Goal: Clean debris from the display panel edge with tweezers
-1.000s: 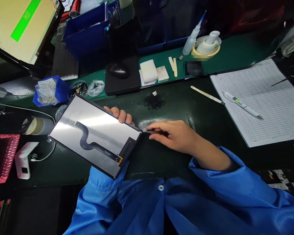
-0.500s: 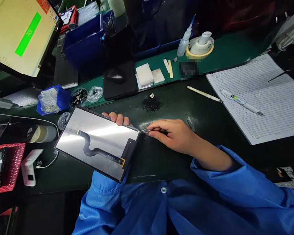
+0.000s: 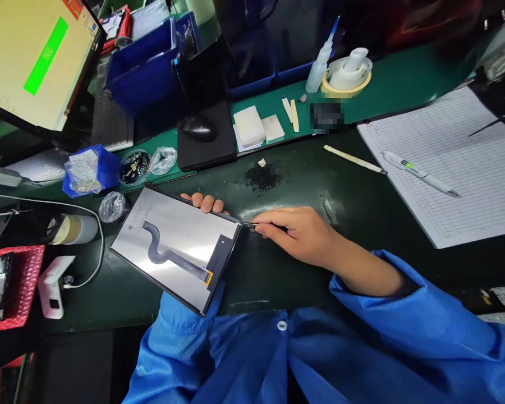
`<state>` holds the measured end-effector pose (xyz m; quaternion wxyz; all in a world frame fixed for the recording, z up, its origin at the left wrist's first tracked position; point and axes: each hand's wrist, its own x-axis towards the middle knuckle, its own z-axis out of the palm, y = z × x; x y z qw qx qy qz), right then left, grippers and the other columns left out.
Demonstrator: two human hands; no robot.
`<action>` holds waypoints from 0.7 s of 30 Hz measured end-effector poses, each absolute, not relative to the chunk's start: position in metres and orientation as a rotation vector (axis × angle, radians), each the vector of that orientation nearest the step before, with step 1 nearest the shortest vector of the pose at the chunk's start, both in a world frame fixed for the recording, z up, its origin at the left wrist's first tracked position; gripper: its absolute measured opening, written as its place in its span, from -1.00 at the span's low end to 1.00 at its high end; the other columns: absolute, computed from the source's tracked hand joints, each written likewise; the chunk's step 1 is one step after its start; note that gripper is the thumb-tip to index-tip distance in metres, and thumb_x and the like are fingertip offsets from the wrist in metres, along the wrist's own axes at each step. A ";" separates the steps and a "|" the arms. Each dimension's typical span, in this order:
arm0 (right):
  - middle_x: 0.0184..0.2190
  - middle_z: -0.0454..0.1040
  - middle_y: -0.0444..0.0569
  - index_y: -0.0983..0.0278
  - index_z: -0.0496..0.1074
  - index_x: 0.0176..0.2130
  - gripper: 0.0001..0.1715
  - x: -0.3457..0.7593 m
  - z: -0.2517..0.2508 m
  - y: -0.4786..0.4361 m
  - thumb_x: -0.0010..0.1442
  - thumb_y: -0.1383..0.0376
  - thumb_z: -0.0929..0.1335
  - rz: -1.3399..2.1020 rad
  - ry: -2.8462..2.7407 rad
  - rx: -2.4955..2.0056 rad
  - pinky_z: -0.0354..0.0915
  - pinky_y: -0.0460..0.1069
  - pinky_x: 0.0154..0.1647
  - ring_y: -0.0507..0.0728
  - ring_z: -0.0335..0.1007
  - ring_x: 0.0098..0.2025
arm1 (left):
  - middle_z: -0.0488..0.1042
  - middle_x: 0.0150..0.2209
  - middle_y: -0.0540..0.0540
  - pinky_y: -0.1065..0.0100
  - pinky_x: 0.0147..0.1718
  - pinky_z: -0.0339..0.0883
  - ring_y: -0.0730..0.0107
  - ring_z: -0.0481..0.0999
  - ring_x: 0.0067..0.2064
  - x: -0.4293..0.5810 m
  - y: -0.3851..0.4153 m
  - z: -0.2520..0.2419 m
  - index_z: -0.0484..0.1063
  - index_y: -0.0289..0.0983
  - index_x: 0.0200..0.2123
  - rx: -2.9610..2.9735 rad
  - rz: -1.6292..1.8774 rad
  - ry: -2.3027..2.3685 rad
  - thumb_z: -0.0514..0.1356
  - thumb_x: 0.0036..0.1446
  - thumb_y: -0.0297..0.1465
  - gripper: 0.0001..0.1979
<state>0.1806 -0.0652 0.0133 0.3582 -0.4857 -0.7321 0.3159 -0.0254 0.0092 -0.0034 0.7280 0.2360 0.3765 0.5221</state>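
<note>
My left hand [image 3: 206, 202] holds a tablet-sized display panel [image 3: 185, 224] from beneath; only its fingertips show, curled over the far edge. The panel is tilted, its silvery back facing me. A black flex cable [image 3: 155, 247] snakes across that back to an orange-edged connector. At the panel's right corner, my right hand [image 3: 297, 230] pinches a thin metal tool [image 3: 249, 224], which looks like tweezers, its tip against or very close to the edge. Beyond the hands, a heap of black scraps [image 3: 264, 178] lies on the dark mat, with a small whitish piece [image 3: 261, 163] beside it.
On the right lie a printed form [image 3: 441, 163], a white pen [image 3: 423, 175] and a thin pale stick [image 3: 353, 159]. A dropper bottle [image 3: 318, 70] and tape rolls [image 3: 347, 78] stand behind. Leftward are a small blue bin [image 3: 109, 168], a red bubble-wrap tray [image 3: 25, 286] and a monitor [image 3: 17, 67].
The display panel has tilted and turned slightly, its left end shifting rightward. My right hand keeps its pinch on the tool at the same corner.
</note>
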 end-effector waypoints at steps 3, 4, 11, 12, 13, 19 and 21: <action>-0.31 0.68 -0.12 0.21 0.60 -0.09 -0.81 0.179 0.013 -0.065 0.32 0.25 0.41 0.851 -1.820 -1.311 0.38 -0.07 -0.30 0.05 0.58 -0.35 | 0.02 -0.50 -0.01 0.43 -0.43 0.18 0.44 0.12 -0.44 -0.024 0.009 -0.004 0.20 -0.24 -0.45 0.394 1.206 0.792 -0.27 0.42 -0.03 -0.45; -0.32 0.68 -0.13 0.21 0.60 -0.11 -0.83 0.179 0.012 -0.065 0.30 0.25 0.43 0.845 -1.820 -1.316 0.38 -0.08 -0.32 0.05 0.57 -0.36 | 0.03 -0.50 -0.01 0.43 -0.43 0.19 0.45 0.14 -0.44 -0.024 0.009 -0.006 0.21 -0.23 -0.44 0.371 1.219 0.761 -0.25 0.43 -0.04 -0.46; -0.25 0.68 -0.08 0.20 0.62 -0.12 -0.73 0.182 0.012 -0.064 0.42 0.25 0.31 0.773 -1.934 -1.269 0.37 -0.04 -0.23 0.09 0.59 -0.24 | 0.23 -0.40 -0.06 0.37 -0.23 0.28 0.41 0.26 -0.31 -0.022 0.003 -0.014 0.39 -0.14 -0.26 0.514 1.280 0.778 -0.25 0.45 -0.13 -0.51; -0.29 0.68 -0.09 0.20 0.61 -0.10 -0.73 0.182 0.012 -0.065 0.42 0.25 0.30 0.799 -1.921 -1.277 0.36 -0.05 -0.26 0.08 0.58 -0.29 | 0.23 -0.39 -0.06 0.38 -0.24 0.27 0.43 0.25 -0.32 -0.021 0.002 -0.012 0.39 -0.15 -0.26 0.483 1.307 0.768 -0.27 0.46 -0.15 -0.50; -0.34 0.66 -0.12 0.20 0.60 -0.07 -0.75 0.181 0.011 -0.065 0.41 0.24 0.32 0.834 -1.892 -1.293 0.35 -0.05 -0.30 0.06 0.56 -0.35 | 0.23 -0.38 -0.05 0.41 -0.26 0.26 0.45 0.25 -0.33 -0.019 0.001 -0.010 0.38 -0.16 -0.28 0.441 1.330 0.749 -0.28 0.46 -0.16 -0.49; -0.39 0.64 -0.15 0.19 0.59 -0.18 -0.87 0.178 0.010 -0.066 0.29 0.22 0.43 0.905 -1.766 -1.372 0.33 -0.07 -0.36 0.04 0.53 -0.41 | 0.26 -0.37 -0.05 0.43 -0.28 0.28 0.49 0.28 -0.33 -0.011 -0.008 0.002 0.38 -0.20 -0.33 0.308 1.391 0.629 -0.22 0.47 -0.22 -0.53; -0.32 0.67 -0.12 0.19 0.60 -0.21 -0.86 0.179 0.012 -0.064 0.33 0.25 0.39 0.856 -1.811 -1.333 0.35 -0.06 -0.29 0.06 0.57 -0.32 | 0.30 -0.34 -0.06 0.40 -0.24 0.32 0.47 0.30 -0.31 -0.012 -0.010 0.000 0.41 -0.18 -0.29 0.370 1.418 0.595 -0.22 0.46 -0.24 -0.54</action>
